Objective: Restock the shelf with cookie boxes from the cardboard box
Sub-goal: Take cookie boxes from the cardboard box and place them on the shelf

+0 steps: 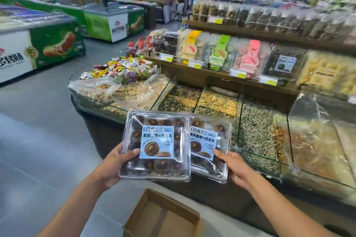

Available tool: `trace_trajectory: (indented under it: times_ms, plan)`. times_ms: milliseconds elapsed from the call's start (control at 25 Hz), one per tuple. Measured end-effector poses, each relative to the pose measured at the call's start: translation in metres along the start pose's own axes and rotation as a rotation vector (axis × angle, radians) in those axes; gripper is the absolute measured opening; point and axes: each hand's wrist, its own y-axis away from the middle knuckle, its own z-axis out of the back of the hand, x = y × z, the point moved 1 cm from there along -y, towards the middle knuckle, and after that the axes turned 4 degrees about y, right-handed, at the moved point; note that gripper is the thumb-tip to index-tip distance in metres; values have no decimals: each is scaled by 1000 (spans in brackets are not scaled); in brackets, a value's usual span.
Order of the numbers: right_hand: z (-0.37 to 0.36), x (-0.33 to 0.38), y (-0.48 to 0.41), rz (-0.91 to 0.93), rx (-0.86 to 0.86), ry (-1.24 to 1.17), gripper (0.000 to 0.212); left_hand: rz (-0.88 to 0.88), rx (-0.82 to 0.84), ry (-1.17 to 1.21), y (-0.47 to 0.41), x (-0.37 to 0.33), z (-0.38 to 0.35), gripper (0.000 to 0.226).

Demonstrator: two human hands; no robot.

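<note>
My left hand (pixel 115 161) grips the first cookie box (pixel 156 144) by its left edge, thumb on the lid. My right hand (pixel 234 167) grips the second cookie box (pixel 209 146), tucked partly under the first. Both hang above the cardboard box (pixel 163 215) on the floor, whose visible bottom looks bare — so I judge these are the last two, not yet shelved. A matching box (pixel 285 63) already stands on the middle shelf (pixel 212 72). Glass-edged seed bins (pixel 256 132) lie between me and it — I must lift over their rims. The aisle to my left is wide.
</note>
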Motion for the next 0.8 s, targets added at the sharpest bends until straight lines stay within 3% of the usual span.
trace_trajectory:
  times_ms: [120,200,320,680,800]
  plan:
    - [52,16,9,40,-63,24,53,0,45,-16,-26,-2,-53,57]
    - [89,31,17,86,-113,16,33,4,68,-31,-44,-1,-93,45]
    - [157,53,24,133,-178,35,26,-7,121,-39,-70,3,-165,38]
    - [343,120,4,243,-279,97,62,-34,127,-80,-139,15,-342,41]
    - [382,131,-8,213,-313,31,53,-39,104,-108,-164,18,-380,34]
